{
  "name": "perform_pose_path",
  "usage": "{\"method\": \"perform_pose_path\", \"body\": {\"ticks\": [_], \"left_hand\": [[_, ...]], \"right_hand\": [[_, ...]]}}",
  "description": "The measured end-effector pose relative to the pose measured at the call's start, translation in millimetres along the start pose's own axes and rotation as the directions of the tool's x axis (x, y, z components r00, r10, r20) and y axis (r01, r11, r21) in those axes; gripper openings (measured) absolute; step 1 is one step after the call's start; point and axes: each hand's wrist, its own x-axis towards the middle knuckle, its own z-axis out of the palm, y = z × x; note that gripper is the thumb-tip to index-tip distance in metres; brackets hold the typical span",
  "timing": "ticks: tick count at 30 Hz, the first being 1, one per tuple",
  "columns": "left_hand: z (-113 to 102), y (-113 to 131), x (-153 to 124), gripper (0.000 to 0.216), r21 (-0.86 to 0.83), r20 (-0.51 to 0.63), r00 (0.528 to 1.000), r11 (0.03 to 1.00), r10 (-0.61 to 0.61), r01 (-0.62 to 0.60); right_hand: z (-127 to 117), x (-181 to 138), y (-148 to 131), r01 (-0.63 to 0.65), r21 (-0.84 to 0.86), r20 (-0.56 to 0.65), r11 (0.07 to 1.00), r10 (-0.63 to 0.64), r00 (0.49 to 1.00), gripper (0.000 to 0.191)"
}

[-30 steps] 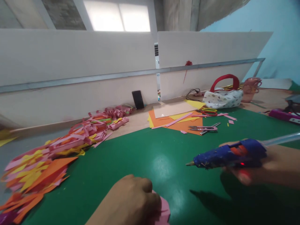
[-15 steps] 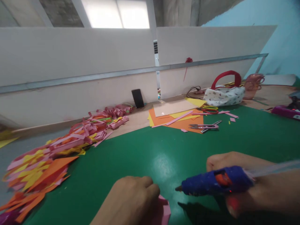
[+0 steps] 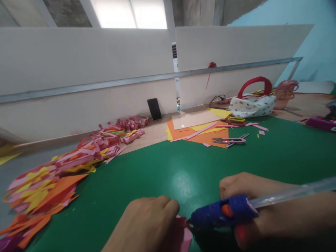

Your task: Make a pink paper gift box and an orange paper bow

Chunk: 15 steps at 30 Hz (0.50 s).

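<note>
My left hand (image 3: 147, 224) is closed in a fist at the bottom middle, pinching a pink paper piece (image 3: 185, 234) against the green mat (image 3: 162, 171). My right hand (image 3: 262, 210) grips a blue hot glue gun (image 3: 220, 214) with a clear glue stick (image 3: 291, 194) poking out of its back. The gun's nozzle touches the pink paper just right of my left hand.
A heap of pink, yellow and orange paper strips (image 3: 57, 175) lies at the left. Orange and yellow sheets (image 3: 199, 131), thread snips (image 3: 229, 140), a black phone (image 3: 154, 109), a red-handled bag (image 3: 252, 103) and a pink jug (image 3: 287, 89) sit along the back.
My right hand brought the glue gun down and to the left, from above the mat until its nozzle met the pink paper. My left hand stayed in place.
</note>
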Motion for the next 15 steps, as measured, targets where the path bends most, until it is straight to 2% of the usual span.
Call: {"method": "perform_pose_path", "body": {"ticks": [7, 15], "left_hand": [[-17, 14, 8, 0.012, 0.098, 0.195, 0.977, 0.992, -0.091, 0.073], [-9, 8, 4, 0.013, 0.078, 0.17, 0.982, 0.995, -0.078, 0.066]], "right_hand": [[1, 11, -2, 0.033, -0.015, -0.009, 0.999, -0.033, 0.999, 0.023], [-2, 14, -4, 0.004, -0.055, -0.027, 0.998, -0.005, 1.0, 0.026]]}}
